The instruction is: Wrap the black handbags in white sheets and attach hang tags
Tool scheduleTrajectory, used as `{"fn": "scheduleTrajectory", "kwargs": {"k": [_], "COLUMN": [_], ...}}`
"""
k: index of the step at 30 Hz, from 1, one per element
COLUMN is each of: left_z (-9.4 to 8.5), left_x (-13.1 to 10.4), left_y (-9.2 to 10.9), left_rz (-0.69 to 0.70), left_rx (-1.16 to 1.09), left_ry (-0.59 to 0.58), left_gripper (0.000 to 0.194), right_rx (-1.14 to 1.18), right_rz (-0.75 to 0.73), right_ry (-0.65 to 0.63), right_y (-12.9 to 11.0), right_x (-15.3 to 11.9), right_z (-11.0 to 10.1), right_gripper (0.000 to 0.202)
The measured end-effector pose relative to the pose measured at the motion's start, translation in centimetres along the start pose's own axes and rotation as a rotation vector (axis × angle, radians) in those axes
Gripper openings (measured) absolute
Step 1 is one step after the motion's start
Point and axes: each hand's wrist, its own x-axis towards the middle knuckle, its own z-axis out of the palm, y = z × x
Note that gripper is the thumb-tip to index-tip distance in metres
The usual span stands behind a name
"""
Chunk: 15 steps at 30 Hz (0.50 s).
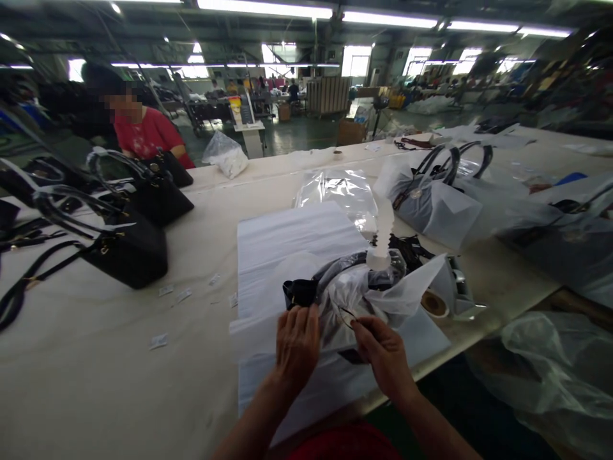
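Observation:
A handbag in white tissue and clear wrap (345,291) lies in front of me on sheets of white paper (292,236). My right hand (383,351) pinches a thin dark cord (348,315) that makes a small loop over the wrapping. Close by on the left, my left hand (297,338) has its fingers pressed together and bent down at the bag's near side, beside a folded black strap (301,292). What those fingers hold, if anything, is hidden. Part of the bag's padded handle (338,265) shows above the tissue.
Black handbags (129,249) stand at the left, with small white packets (159,341) nearby. Tissue-wrapped bags (421,198) stand at the right. Beyond the paper lie clear plastic bags (340,191). A tape roll (435,304) sits near the table edge. A person in red (153,131) is across the table.

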Motion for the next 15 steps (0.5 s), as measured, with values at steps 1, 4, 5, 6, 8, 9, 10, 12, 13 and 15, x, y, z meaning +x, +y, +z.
{"fn": "scheduleTrajectory", "kwargs": {"k": [1,4,5,6,8,9,10,12,13,15], "left_z": [0.8,2.8,3.3,3.5,3.5,3.2,2.8,1.8,1.4,0.8], "left_x": [-0.5,-1.9,-2.3,-2.5,-2.5,-2.3,-1.9,-0.9,-0.1,1.5], "left_y": [0.3,1.9,2.4,2.8,3.1,2.9,2.6,1.3,0.5,-1.2], "left_rz": [0.042,0.101,0.084,0.064,0.02,0.0,-0.016,-0.067,-0.102,-0.18], "left_rx": [0.023,0.079,0.091,0.088,0.009,-0.061,-0.135,-0.265,-0.314,-0.413], "left_ry": [-0.053,-0.177,-0.197,-0.208,-0.224,-0.213,-0.174,-0.034,0.042,0.121], "left_gripper": [0.025,0.033,0.036,0.038,0.037,0.033,0.03,0.026,0.026,0.026], "right_rx": [-0.009,-0.093,-0.136,-0.185,-0.287,-0.333,-0.371,-0.426,-0.446,-0.472], "right_rz": [-0.031,-0.114,-0.141,-0.171,-0.238,-0.271,-0.3,-0.345,-0.366,-0.406], "right_ry": [0.027,0.068,0.07,0.07,0.063,0.055,0.042,0.012,0.002,0.004], "right_y": [-0.2,-0.4,-0.3,0.0,0.4,0.6,0.8,0.8,0.8,0.5], "right_x": [0.5,2.1,2.7,3.3,4.2,4.5,4.8,5.1,5.2,5.3], "right_z": [0.3,1.3,1.6,1.9,2.3,2.6,2.8,3.2,3.4,3.8], "right_gripper": [0.037,0.035,0.034,0.033,0.03,0.028,0.026,0.024,0.024,0.024]}}
